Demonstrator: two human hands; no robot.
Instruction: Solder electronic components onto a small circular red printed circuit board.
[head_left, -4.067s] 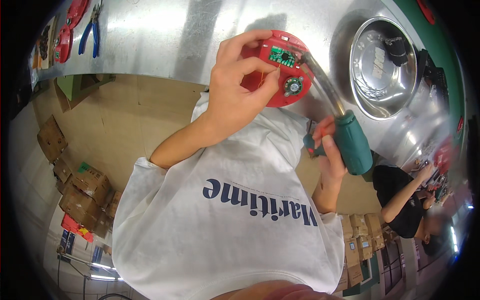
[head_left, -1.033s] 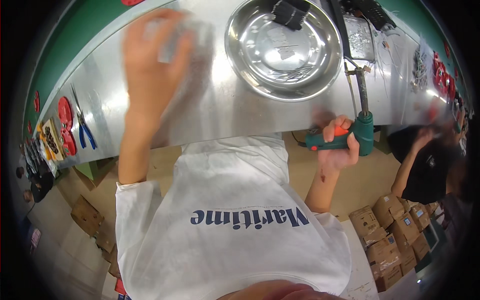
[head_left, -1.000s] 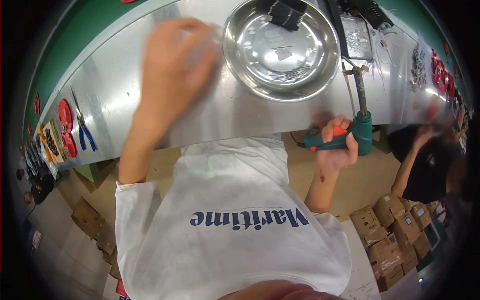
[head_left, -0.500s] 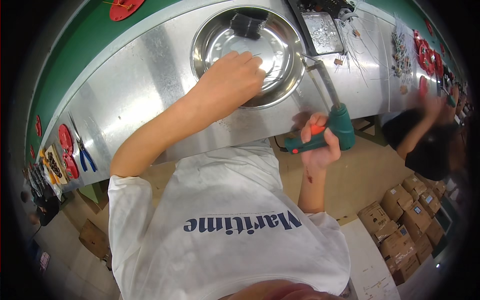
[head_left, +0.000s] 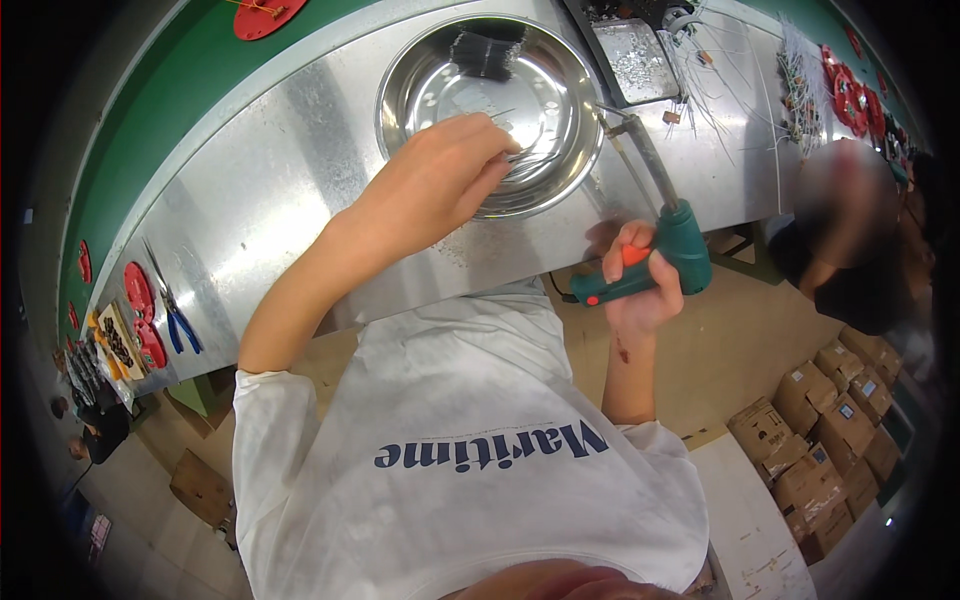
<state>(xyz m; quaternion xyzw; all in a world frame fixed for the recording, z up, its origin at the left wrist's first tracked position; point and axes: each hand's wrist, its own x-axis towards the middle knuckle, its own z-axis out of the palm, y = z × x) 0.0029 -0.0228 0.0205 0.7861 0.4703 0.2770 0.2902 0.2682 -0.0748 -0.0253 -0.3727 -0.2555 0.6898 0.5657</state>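
My left hand [head_left: 445,172] reaches over a shiny steel bowl [head_left: 572,165], its fingers pinched together near the middle. Whatever lies between the fingertips is too small or hidden to make out. Thin dark wire pieces lie in the bowl below the fingers, and a dark streaky patch [head_left: 487,52] shows at its far side. In my right hand [head_left: 643,292] is a green soldering gun [head_left: 684,248] with an orange trigger. Its long metal barrel points away from me, with the tip close to the bowl's right rim.
Beyond the bowl's right side stands a black tray [head_left: 640,62] with shiny bits. Loose thin wires [head_left: 715,95] and red discs [head_left: 850,100] lie farther right, near a co-worker [head_left: 850,230]. Blue-handled pliers [head_left: 182,330] rest at left. Cardboard boxes [head_left: 810,410] are stacked at lower right.
My left hand has shifted slightly left and turned, its fingers now pointing more to the right. The soldering gun stays in my right hand, almost still. The view has moved a little.
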